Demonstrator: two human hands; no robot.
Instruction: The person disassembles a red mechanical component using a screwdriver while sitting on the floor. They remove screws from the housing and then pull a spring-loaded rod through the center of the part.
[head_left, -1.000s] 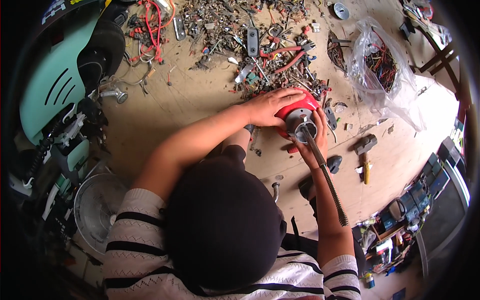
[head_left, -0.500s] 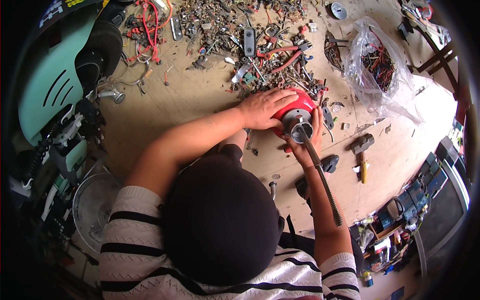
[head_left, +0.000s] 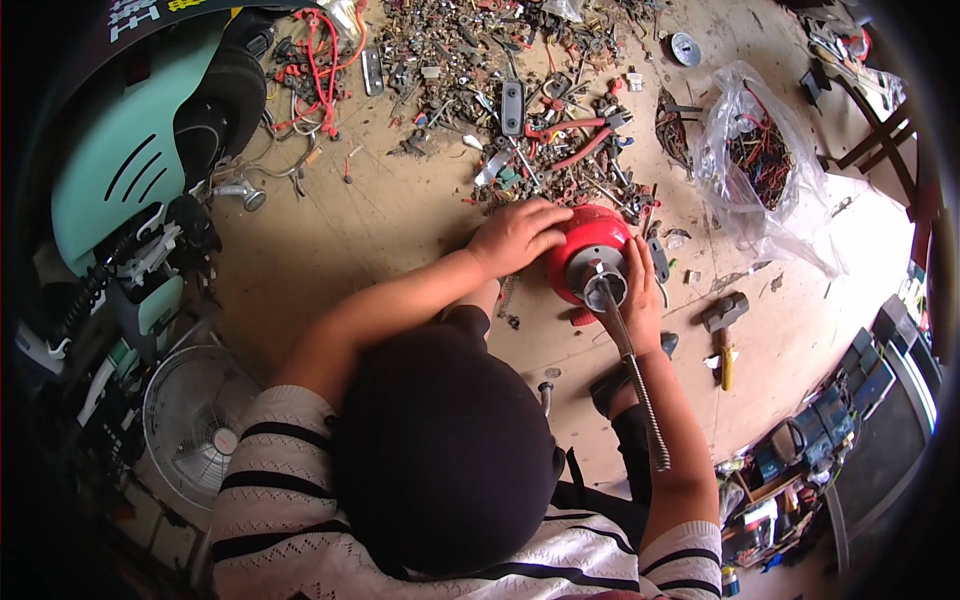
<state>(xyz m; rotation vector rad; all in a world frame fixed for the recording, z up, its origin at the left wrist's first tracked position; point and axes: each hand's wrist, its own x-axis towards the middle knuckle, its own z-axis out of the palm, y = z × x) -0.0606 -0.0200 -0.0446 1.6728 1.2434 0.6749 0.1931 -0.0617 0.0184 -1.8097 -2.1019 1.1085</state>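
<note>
A drain auger with a red drum [head_left: 597, 222] stands in front of me on the floor, its grey metal neck facing up. A coiled metal cable [head_left: 645, 395] comes out of the neck and slants back over my right forearm. My left hand [head_left: 518, 238] is at the drum's left side, fingers bent against its edge. Against the right side lies my right hand [head_left: 638, 290], fingers along the drum and neck; its thumb is hidden. A small red part [head_left: 582, 316] shows below the drum.
Loose screws and small parts [head_left: 450, 85] are heaped beyond the drum, with red-handled pliers [head_left: 580, 138] among them. A clear bag of wires [head_left: 760, 165] and a hammer [head_left: 725, 335] lie to the right. A green scooter [head_left: 120, 180] and a fan [head_left: 195, 425] stand left.
My left hand has slid back from the top of the drum to its left edge. The cable's free end has swung slightly left. The whole view has shifted a little.
</note>
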